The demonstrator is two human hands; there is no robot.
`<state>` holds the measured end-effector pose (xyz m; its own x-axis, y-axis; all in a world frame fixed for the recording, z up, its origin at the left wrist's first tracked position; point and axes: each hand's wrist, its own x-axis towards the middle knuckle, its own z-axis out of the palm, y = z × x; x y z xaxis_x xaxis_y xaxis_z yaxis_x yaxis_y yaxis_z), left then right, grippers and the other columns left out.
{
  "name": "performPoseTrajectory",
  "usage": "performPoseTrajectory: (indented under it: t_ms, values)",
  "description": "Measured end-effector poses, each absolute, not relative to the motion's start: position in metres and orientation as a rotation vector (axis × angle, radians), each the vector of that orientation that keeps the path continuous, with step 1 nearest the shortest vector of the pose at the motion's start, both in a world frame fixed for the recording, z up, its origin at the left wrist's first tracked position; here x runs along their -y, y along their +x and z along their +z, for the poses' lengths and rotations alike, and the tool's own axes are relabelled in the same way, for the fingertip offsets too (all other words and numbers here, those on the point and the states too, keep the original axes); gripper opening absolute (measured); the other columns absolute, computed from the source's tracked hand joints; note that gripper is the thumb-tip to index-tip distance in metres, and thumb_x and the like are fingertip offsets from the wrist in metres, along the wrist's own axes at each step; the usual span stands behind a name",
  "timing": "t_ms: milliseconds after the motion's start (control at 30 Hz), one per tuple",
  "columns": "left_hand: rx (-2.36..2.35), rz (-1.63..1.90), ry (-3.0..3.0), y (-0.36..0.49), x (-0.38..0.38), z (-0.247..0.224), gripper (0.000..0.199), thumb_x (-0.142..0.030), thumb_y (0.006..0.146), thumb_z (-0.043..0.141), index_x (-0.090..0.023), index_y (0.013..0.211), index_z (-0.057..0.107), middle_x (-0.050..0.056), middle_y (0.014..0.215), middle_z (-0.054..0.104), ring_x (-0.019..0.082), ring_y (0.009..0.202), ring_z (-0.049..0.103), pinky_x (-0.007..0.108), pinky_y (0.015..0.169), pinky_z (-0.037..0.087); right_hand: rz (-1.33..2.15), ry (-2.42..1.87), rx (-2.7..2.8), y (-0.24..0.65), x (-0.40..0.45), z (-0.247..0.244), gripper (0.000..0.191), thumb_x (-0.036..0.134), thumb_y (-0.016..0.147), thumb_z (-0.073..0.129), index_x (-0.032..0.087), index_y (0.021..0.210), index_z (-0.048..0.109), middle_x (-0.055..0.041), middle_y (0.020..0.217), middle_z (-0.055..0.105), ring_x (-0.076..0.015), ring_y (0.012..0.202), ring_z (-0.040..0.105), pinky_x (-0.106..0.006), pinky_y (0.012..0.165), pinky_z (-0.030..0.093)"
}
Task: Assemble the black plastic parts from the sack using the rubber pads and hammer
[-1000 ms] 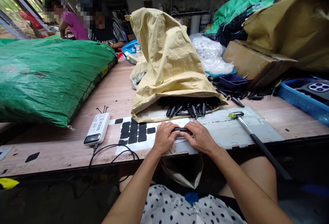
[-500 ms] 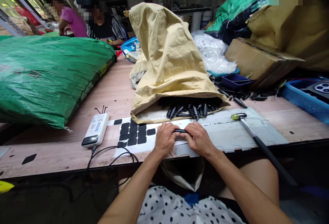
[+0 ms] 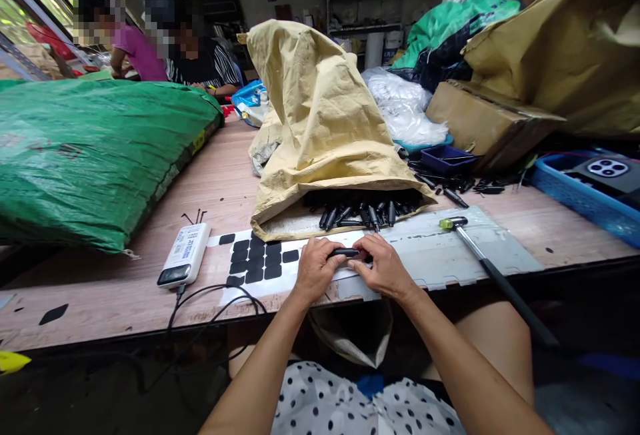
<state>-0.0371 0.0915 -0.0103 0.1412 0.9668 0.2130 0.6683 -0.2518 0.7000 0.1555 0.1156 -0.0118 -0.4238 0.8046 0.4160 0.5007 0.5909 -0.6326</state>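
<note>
A slim black pen-shaped tube [image 3: 344, 252] lies level between my two hands, just above the table's front edge. My left hand [image 3: 317, 268] is closed around its left part, thumb below and fingers above. With bent fingers and thumb, my right hand [image 3: 379, 265] pinches at the right end. Something dark shows inside that pinch, but I cannot tell whether it is the same tube or a separate piece. Just beyond my hands, a tan sack [image 3: 325, 108] lies with its mouth towards me, and several similar black tubes [image 3: 373, 215] spill from it.
A small hammer [image 3: 470, 245] rests at the right on a grey sheet [image 3: 430, 255]. Left are a white power bank [image 3: 184, 255] with a cable, black square stickers [image 3: 256, 258] and a big green sack [image 3: 100, 155]. A blue basket [image 3: 590, 188] stands right. Two people sit behind.
The view has shifted slightly. My right fingers have changed their hold at the tube's right end, and more of the tube shows between my hands.
</note>
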Motion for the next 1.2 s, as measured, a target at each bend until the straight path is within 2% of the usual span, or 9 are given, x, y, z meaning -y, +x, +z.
performPoseTrajectory:
  t_ms: [200, 333, 500, 633, 767, 900, 967, 1100, 1200]
  values:
    - [-1.504, 1.092, 1.892, -0.037, -0.086, -0.002, 0.016, -0.027, 0.092, 0.060, -0.023, 0.104, 0.071, 0.004, 0.100, 0.070, 0.023, 0.102, 0.057, 0.037, 0.093, 0.043, 0.745, -0.928, 1.966, 0.164, -0.118, -0.008, 0.048, 0.008, 0.060, 0.049, 0.020, 0.104, 0.064, -0.0033, 0.084, 0.058, -0.0205, 0.080, 0.053, -0.034, 0.073, 0.045]
    - [-1.367, 1.167, 1.876, -0.033, -0.044, 0.011, 0.021, -0.031, 0.097, 0.053, -0.021, 0.109, 0.068, 0.007, 0.101, 0.069, 0.021, 0.096, 0.061, 0.034, 0.089, 0.048, 0.934, -0.876, 1.737, 0.170, -0.118, -0.010, 0.050, 0.013, 0.066, 0.050, 0.020, 0.114, 0.063, -0.0050, 0.094, 0.058, -0.0191, 0.082, 0.054, -0.032, 0.069, 0.046]
    - [-1.163, 0.681, 1.982, -0.018, 0.017, -0.014, 0.025, -0.036, 0.096, 0.054, -0.024, 0.111, 0.071, 0.006, 0.092, 0.073, 0.020, 0.083, 0.066, 0.030, 0.079, 0.050, 0.949, -0.869, 1.717, 0.169, -0.116, -0.011, 0.043, 0.014, 0.072, 0.053, 0.020, 0.113, 0.065, -0.0036, 0.092, 0.056, -0.0160, 0.076, 0.051, -0.031, 0.067, 0.045]
    - [-1.560, 0.311, 1.806, -0.009, 0.026, -0.052, 0.034, -0.043, 0.097, 0.052, -0.027, 0.121, 0.069, 0.007, 0.101, 0.076, 0.026, 0.095, 0.071, 0.035, 0.084, 0.051, 0.922, -0.880, 1.747, 0.168, -0.116, -0.011, 0.040, 0.014, 0.074, 0.055, 0.020, 0.111, 0.066, -0.0032, 0.090, 0.055, -0.0157, 0.075, 0.052, -0.029, 0.065, 0.045]
    - [-1.642, 0.133, 1.788, -0.007, 0.020, -0.046, 0.047, -0.041, 0.085, 0.067, -0.026, 0.129, 0.066, 0.008, 0.090, 0.076, 0.030, 0.087, 0.071, 0.037, 0.078, 0.050, 0.889, -0.897, 1.727, 0.169, -0.114, -0.012, 0.034, 0.015, 0.076, 0.055, 0.020, 0.109, 0.066, -0.0037, 0.089, 0.056, -0.0175, 0.079, 0.055, -0.029, 0.065, 0.047]
    - [-1.434, 0.403, 1.806, -0.011, -0.007, -0.004, 0.023, -0.043, 0.084, 0.068, -0.028, 0.100, 0.078, -0.001, 0.072, 0.072, 0.019, 0.067, 0.065, 0.027, 0.064, 0.045, 0.833, -0.899, 1.717, 0.168, -0.112, -0.013, 0.029, 0.016, 0.079, 0.055, 0.020, 0.105, 0.066, -0.0031, 0.086, 0.055, -0.0172, 0.077, 0.056, -0.030, 0.066, 0.047]
    - [-1.528, 0.654, 1.756, -0.019, -0.038, 0.012, 0.027, -0.043, 0.090, 0.061, -0.024, 0.097, 0.078, -0.001, 0.068, 0.070, 0.016, 0.062, 0.061, 0.025, 0.062, 0.043, 0.808, -0.906, 1.724, 0.168, -0.112, -0.014, 0.028, 0.016, 0.079, 0.055, 0.020, 0.104, 0.066, -0.0030, 0.085, 0.056, -0.0171, 0.076, 0.056, -0.030, 0.065, 0.047]
    - [-1.947, 1.042, 1.664, -0.041, -0.122, 0.019, 0.028, -0.032, 0.094, 0.051, -0.019, 0.095, 0.076, 0.004, 0.081, 0.074, 0.017, 0.073, 0.063, 0.026, 0.070, 0.045, 0.773, -0.925, 1.740, 0.167, -0.112, -0.011, 0.026, 0.016, 0.079, 0.056, 0.020, 0.102, 0.066, -0.0027, 0.082, 0.056, -0.0170, 0.073, 0.055, -0.030, 0.062, 0.046]
    - [-2.052, 0.881, 1.696, -0.052, -0.168, 0.013, 0.023, -0.028, 0.090, 0.057, -0.018, 0.097, 0.077, 0.008, 0.091, 0.076, 0.020, 0.084, 0.067, 0.027, 0.077, 0.047, 0.749, -0.916, 1.757, 0.166, -0.112, -0.008, 0.025, 0.015, 0.078, 0.055, 0.020, 0.100, 0.067, -0.0027, 0.081, 0.056, -0.0169, 0.071, 0.054, -0.030, 0.062, 0.046]
